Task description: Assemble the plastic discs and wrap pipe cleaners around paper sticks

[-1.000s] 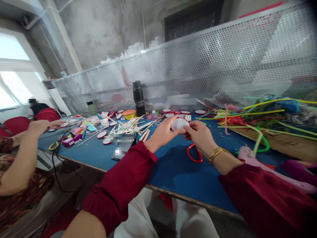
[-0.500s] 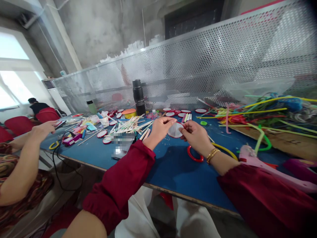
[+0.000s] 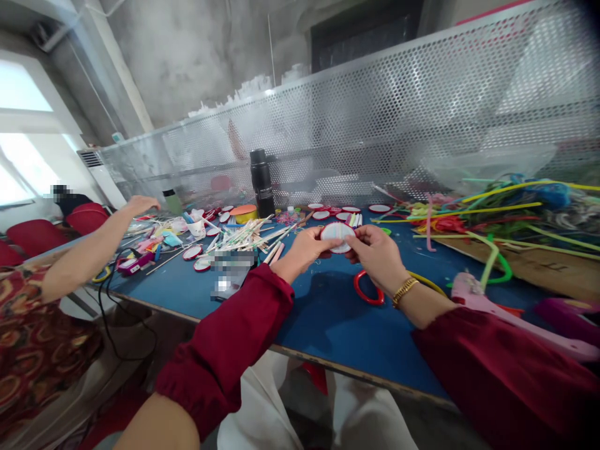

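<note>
Between my two hands, above the blue table (image 3: 323, 325), is a small round white disc with a red rim (image 3: 338, 232). My left hand (image 3: 307, 250) grips its left edge, thumb lying across the white face. On the right edge, my right hand (image 3: 377, 253) pinches it with the thumb on the face and the fingers curled behind. The fingertips behind the disc are hidden. Below my right hand lie red-handled scissors (image 3: 368, 289), whose blades I cannot see. Several similar red-rimmed discs (image 3: 379, 209) lie farther back.
A black bottle (image 3: 261, 181) stands at the back, near thin sticks (image 3: 244, 240). A pink glue gun (image 3: 473, 294) and colourful pipe cleaners (image 3: 497, 212) lie to the right. A co-worker's arm (image 3: 94, 250) reaches over the table at left. Behind rises a perforated metal screen (image 3: 398, 125).
The disc has turned, so its white face now shows more fully, and both thumbs have come onto it. The co-worker's arm has stretched forward across the table.
</note>
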Motion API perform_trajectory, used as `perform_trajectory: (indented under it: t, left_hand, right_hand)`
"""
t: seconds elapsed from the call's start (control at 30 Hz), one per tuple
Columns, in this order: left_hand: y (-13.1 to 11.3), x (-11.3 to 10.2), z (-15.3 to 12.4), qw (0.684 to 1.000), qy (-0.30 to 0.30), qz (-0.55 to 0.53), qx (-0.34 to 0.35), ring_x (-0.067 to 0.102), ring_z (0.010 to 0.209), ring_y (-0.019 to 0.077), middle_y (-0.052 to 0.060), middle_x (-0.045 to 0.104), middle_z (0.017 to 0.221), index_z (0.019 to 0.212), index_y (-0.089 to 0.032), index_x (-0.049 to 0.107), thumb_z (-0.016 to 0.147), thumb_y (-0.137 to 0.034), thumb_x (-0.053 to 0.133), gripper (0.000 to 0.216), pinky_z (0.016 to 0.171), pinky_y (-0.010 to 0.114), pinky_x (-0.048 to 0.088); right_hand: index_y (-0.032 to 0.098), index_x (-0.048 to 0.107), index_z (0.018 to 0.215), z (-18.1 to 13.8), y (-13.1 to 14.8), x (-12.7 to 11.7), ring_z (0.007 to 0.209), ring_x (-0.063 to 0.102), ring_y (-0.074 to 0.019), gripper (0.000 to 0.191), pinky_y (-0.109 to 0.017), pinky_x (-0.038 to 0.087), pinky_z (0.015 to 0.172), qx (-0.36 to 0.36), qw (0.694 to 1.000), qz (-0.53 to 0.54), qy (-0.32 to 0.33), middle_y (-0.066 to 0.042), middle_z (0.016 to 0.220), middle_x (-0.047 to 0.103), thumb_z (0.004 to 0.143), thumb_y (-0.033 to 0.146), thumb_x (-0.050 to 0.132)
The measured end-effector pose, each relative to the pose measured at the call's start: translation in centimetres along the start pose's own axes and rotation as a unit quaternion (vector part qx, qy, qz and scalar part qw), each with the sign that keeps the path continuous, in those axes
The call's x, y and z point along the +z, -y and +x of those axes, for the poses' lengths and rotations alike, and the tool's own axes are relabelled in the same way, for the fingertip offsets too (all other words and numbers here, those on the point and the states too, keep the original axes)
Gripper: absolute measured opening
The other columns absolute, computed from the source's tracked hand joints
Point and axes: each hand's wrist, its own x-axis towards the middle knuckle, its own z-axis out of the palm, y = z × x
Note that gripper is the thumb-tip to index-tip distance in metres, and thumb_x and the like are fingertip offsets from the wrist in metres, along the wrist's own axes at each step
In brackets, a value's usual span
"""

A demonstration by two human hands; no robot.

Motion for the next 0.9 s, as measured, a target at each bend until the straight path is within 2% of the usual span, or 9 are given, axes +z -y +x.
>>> perform_trajectory:
  t: [0.13,0.27,0.37,0.47,0.63,0.9]
  left_hand:
    - [0.0,-0.2,-0.1,0.998,0.054,-0.006,-0.031,0.065,0.072,0.0134,0.005,0.072,0.083,0.098,-0.013,0.073,0.066,-0.038,0.093,0.046,0.074,0.029,0.051]
    - [0.4,-0.2,-0.1,0.993,0.086,-0.054,-0.054,0.066,0.077,0.0129,0.005,0.074,0.091,0.101,-0.015,0.073,0.061,-0.023,0.096,0.047,0.083,0.033,0.054]
    - [0.9,-0.1,0.1,0.985,0.112,-0.099,-0.091,0.069,0.082,0.0133,0.007,0.075,0.093,0.097,-0.014,0.072,0.063,-0.021,0.094,0.041,0.090,0.035,0.054]
    - [1.2,-0.2,0.4,0.981,0.095,-0.137,-0.100,0.071,0.082,0.0128,0.008,0.076,0.093,0.097,-0.014,0.071,0.070,-0.024,0.091,0.035,0.087,0.031,0.055]
    - [0.8,-0.2,0.7,0.983,0.043,-0.153,-0.094,0.069,0.071,0.0110,0.005,0.073,0.080,0.092,-0.014,0.067,0.074,-0.019,0.085,0.025,0.068,0.022,0.052]
    - [0.7,-0.4,0.8,0.986,0.016,-0.136,-0.092,0.068,0.070,0.0101,0.004,0.072,0.079,0.093,-0.013,0.065,0.075,-0.017,0.084,0.026,0.069,0.023,0.050]
  right_hand:
    - [0.024,0.055,0.081,0.1,0.2,0.0,0.049,0.058,-0.0131,0.026,-0.024,0.049,0.045,0.007,0.999,0.022,-0.024,0.004,0.061,0.060,0.075,0.034,0.078]
    - [0.024,0.054,0.081,0.4,0.4,0.0,0.047,0.056,-0.0124,0.022,-0.023,0.048,0.044,0.045,0.996,0.059,-0.041,0.004,0.057,0.059,0.077,0.030,0.076]
    - [0.023,0.054,0.080,0.7,0.3,-0.2,0.047,0.056,-0.0121,0.023,-0.022,0.048,0.043,0.065,0.992,0.092,-0.057,0.004,0.054,0.059,0.077,0.028,0.076]
    - [0.022,0.055,0.082,0.9,0.1,-0.3,0.047,0.056,-0.0119,0.024,-0.022,0.049,0.043,0.064,0.991,0.095,-0.066,0.004,0.055,0.060,0.077,0.029,0.077]
    - [0.021,0.057,0.083,1.0,0.0,-0.4,0.047,0.056,-0.0111,0.020,-0.021,0.049,0.041,0.038,0.995,0.059,-0.070,0.003,0.060,0.061,0.079,0.026,0.076]
    - [0.017,0.063,0.082,0.8,0.7,-0.5,0.059,0.065,-0.0129,0.018,-0.022,0.056,0.048,0.092,0.991,0.097,0.006,-0.001,0.070,0.068,0.076,0.014,0.080]
